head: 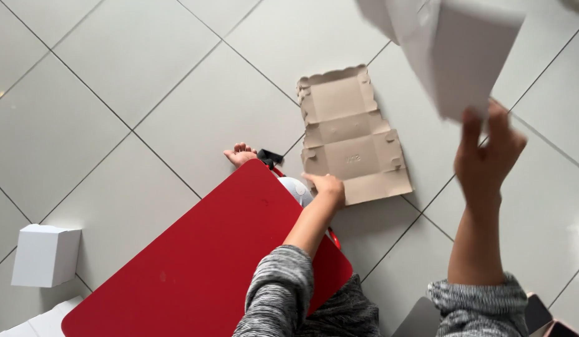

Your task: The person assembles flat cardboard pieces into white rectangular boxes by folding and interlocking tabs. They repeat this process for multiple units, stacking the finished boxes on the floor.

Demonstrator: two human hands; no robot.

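**Things We Cannot See All Of**

The white box (464, 50) up high is looking blurry, and the top edge is cutting part of it off. The right hand (486, 156) is reaching up to it, but how the fingers are holding it is too blurry to tell.

The red board (202, 256) is hiding most of a foot (241, 153); only the toes are peeking out. It is also hiding part of a small white and black thing (296, 186).

The bottom edge is cutting off both grey sleeves (277, 293). The flat white piece (43, 323) in the corner is being cut off too.
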